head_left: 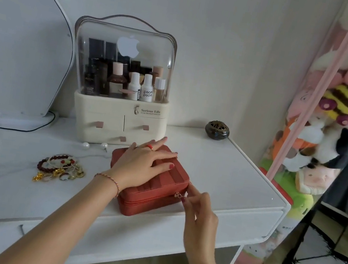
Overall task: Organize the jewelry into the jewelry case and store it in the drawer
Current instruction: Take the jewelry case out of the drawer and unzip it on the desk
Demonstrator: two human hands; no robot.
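Right hand (198, 208) is pinching the gold zipper pull (178, 195) on the red jewelry case (153, 188), near the desk's front edge. Left hand (139, 163) lies flat on its lid, fingers spread (red ring on). Jewelry pile (61, 167) sits to the left on the white desk (229, 179).

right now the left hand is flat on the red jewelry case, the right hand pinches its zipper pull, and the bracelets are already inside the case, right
Not quite. The bracelets are not in the case; the head view shows them heaped on the white table, to the left of the closed red jewelry case. The rest holds: the left hand lies flat on the lid and the right hand pinches the zipper pull.
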